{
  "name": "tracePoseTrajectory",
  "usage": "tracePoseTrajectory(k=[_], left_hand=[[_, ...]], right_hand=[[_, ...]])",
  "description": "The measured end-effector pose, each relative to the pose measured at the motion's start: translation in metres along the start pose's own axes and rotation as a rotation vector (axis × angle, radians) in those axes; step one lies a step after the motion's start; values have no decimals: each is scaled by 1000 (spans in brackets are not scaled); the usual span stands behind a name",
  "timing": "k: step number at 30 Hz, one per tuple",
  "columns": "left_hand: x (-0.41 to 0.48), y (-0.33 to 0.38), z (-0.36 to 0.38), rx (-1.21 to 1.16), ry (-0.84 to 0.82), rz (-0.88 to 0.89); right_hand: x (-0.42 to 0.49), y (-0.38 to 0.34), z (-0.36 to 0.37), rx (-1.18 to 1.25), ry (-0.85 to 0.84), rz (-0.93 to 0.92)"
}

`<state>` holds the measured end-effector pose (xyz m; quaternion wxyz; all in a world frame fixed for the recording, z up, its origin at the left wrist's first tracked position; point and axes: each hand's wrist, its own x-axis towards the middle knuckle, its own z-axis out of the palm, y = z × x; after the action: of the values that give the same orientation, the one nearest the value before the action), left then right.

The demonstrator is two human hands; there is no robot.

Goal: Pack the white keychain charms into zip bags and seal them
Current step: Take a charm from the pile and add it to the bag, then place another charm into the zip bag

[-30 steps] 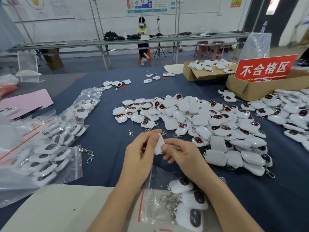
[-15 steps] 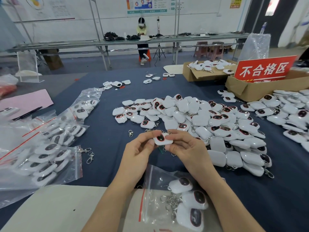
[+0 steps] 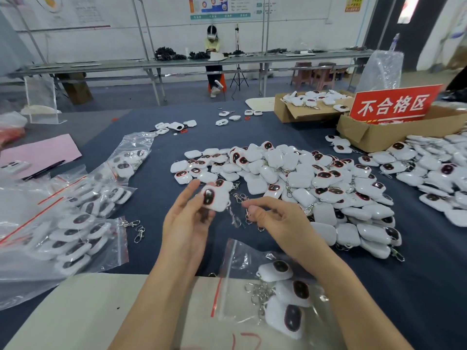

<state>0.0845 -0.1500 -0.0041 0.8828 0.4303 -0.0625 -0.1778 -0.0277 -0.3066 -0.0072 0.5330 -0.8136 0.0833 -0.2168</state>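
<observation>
Over blue cloth (image 3: 156, 223), white charm (image 3: 214, 198) in left hand (image 3: 187, 218); right hand (image 3: 275, 221) beside

A dark navy tablecloth (image 3: 156, 203) is heaped with white charms (image 3: 298, 178), each with a black oval ringed in red; the held charm (image 3: 214, 199) shows the same, its clasp (image 3: 249, 216) silver. A clear zip bag (image 3: 232, 263) at the front edge carries a red stripe; a red sign (image 3: 394, 106) with white characters stands in a brown box (image 3: 384, 135) at the far right.
</observation>
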Motion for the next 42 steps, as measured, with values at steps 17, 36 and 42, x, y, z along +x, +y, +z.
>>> tracePoseTrajectory(k=[17, 36, 42], left_hand=[[-34, 59, -7, -239, 168, -460], [-89, 75, 13, 743, -399, -449], [-93, 79, -2, 1232, -667, -99]], right_hand=[[-1, -45, 11, -591, -652, 17], [-18, -53, 3, -233, -452, 10], [-19, -54, -1, -161, -396, 44]])
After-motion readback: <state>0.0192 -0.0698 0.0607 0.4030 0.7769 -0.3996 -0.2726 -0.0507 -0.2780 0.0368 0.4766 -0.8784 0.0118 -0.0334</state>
